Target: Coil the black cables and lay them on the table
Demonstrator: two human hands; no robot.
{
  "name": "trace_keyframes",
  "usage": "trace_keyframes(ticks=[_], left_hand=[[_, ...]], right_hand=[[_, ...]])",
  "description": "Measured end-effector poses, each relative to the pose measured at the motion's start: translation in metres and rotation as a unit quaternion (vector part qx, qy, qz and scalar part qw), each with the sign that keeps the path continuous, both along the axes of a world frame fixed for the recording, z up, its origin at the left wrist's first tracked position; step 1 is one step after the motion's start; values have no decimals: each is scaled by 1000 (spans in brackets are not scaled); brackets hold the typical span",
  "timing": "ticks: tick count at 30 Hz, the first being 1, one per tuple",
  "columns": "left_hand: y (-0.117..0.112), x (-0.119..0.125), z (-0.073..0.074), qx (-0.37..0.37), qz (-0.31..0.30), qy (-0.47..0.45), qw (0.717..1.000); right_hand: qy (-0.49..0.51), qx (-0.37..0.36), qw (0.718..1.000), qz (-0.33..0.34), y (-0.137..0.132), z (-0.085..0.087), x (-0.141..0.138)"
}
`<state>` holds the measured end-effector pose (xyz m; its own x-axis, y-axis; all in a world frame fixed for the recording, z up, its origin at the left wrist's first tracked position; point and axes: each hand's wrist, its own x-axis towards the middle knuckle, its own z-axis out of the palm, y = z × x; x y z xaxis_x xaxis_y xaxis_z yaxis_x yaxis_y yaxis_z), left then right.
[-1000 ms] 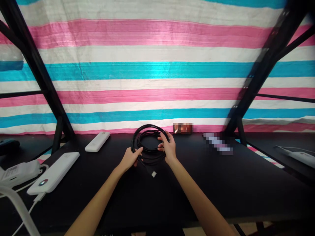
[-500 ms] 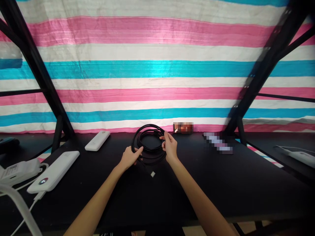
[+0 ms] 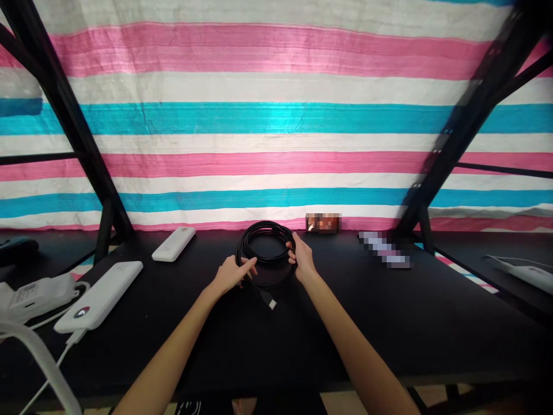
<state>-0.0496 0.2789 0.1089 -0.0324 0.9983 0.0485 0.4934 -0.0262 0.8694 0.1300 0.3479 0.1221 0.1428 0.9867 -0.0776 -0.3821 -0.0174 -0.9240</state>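
A coiled black cable (image 3: 264, 237) stands tilted above the black table (image 3: 389, 323), held between both hands. My left hand (image 3: 231, 274) pinches the coil's lower left side, fingers closed on the strands. My right hand (image 3: 302, 257) grips the coil's right side with its fingers wrapped round it. The cable's loose end with a small pale plug (image 3: 272, 303) hangs just below the coil, near the table top.
Two white power banks lie at the left, one (image 3: 173, 244) near the striped cloth, the other (image 3: 99, 295) nearer, with a white lead plugged in. A white adapter (image 3: 37, 291) sits at the far left. Black frame posts stand at both sides. A pale device (image 3: 521, 271) lies at the far right.
The coil has tightened and dropped slightly between my hands. My right hand has slid from the coil's front to its right edge. The plug end swings a little below.
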Motion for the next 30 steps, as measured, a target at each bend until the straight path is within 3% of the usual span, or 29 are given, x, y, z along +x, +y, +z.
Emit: trace_keyframes(ticks=[8, 12, 23, 26, 30], left_hand=[[2, -9, 9, 93, 133, 51, 985], [3, -10, 8, 160, 145, 15, 976], [-2, -9, 12, 119, 164, 165, 965], [-1, -9, 11, 119, 185, 160, 962], [8, -15, 5, 106, 207, 114, 966]], right_hand=[[-83, 51, 994, 52, -3, -4, -5], [-143, 108, 980, 84, -9, 1, -7], [-332, 182, 925, 40, -11, -11, -7], [-349, 160, 921, 68, -14, -9, -8], [-323, 101, 928, 154, -14, -10, -12]])
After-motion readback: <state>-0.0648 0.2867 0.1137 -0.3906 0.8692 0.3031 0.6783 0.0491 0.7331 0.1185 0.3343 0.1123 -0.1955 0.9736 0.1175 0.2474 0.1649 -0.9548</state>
